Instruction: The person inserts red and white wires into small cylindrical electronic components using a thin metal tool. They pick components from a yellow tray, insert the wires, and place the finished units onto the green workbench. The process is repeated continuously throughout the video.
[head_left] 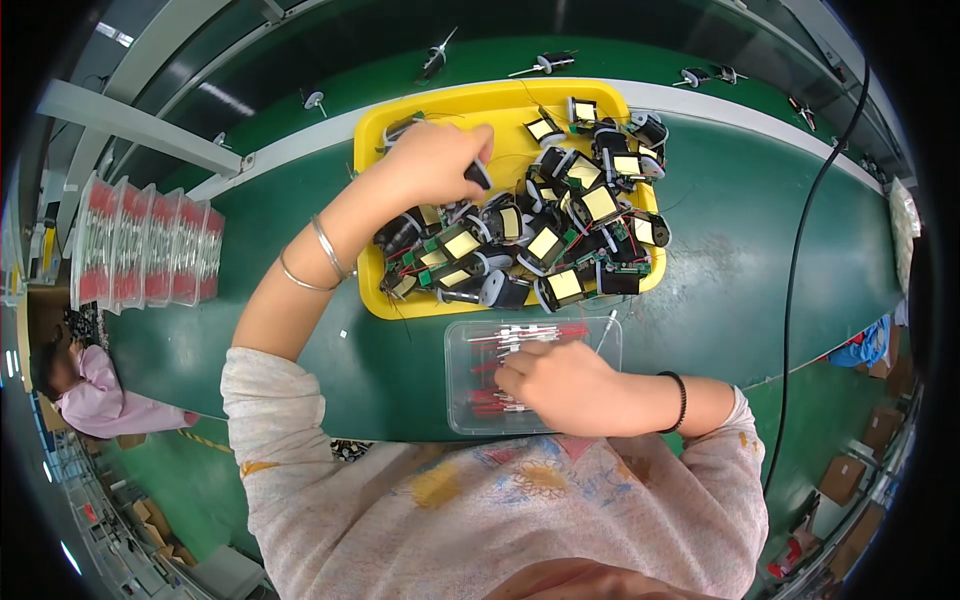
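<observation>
the left hand is extended over the far left part of the yellow plastic tray, its fingers curled around a small dark component that protrudes toward the right from the grip. whether that piece is lifted clear of the tray cannot be told. just right of and nearer than this hand, a dense heap of wound transformers is seen: black bobbins, yellow tape on the cores, green board edges, thin red leads.

the right hand is lowered into the clear plastic box at the near edge of the green belt, fingers bent onto a bundle of thin red-sleeved leads. the long axis of these leads runs left to right, and they lie just beyond the fingertips, toward the tray. a firm pinch cannot be confirmed; the fingertips are hidden. the box is touching or just short of the tray's near rim, so the right hand is the nearer to the leads.

stacked clear trays of red parts are noted well to the left.
</observation>
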